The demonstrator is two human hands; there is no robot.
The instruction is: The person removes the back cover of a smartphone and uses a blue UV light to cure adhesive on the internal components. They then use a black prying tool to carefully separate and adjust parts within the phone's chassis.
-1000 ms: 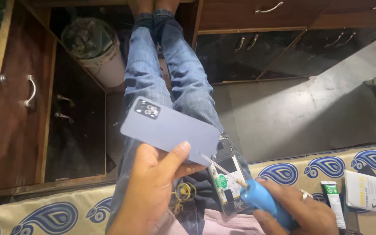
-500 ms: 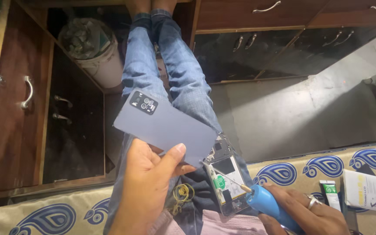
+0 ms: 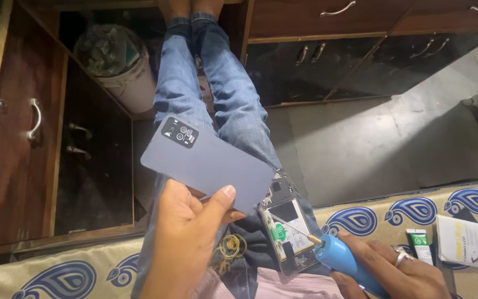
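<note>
Mid-teardown: left hand [image 3: 186, 238] pinching back cover [image 3: 206, 163] clear, right hand [image 3: 394, 271] gripping blue driver [image 3: 341, 260], tip on opened phone [image 3: 286, 230]; next move likely needs steady tip seating.

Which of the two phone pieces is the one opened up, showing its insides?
The phone body on the lap, under the blue screwdriver. The grey back cover in the left hand shows only its smooth outside.

There is open room over the grey floor [image 3: 372, 138] at two o'clock, but the legs in jeans [image 3: 222, 94] and the white bucket [image 3: 128, 77] block twelve and eleven o'clock, the wooden cabinet door [image 3: 12, 144] blocks nine o'clock, and the small box [image 3: 467, 242] sits at four o'clock.
</note>
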